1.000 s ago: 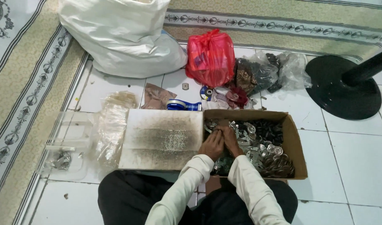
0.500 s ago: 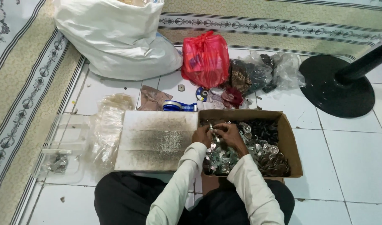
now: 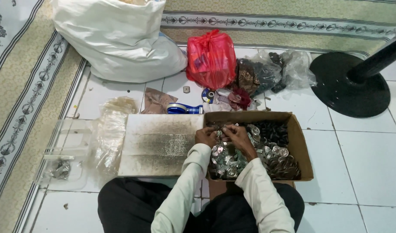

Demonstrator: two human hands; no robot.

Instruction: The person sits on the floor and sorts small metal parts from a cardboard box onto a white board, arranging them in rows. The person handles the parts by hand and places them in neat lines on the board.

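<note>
- Small shiny metal parts [image 3: 232, 162] fill the cardboard box [image 3: 302, 146], right of a worn white board [image 3: 159, 144].
- Left hand [image 3: 206, 137] and right hand [image 3: 236, 137] meet over the pile, fingers pinched narrowly around a small piece; it is too small to identify.
- Beyond the box: red bag [image 3: 211, 58], white sack [image 3: 116, 39].

Bags and a box on the tiled floor

An open brown cardboard box [image 3: 299, 142] sits at centre. A big white sack [image 3: 120, 41] lies at 11 o'clock, a red plastic bag [image 3: 211, 58] at 12, clear plastic bags [image 3: 288, 69] at 1, and a crumpled clear bag [image 3: 109, 129] at 9.
</note>
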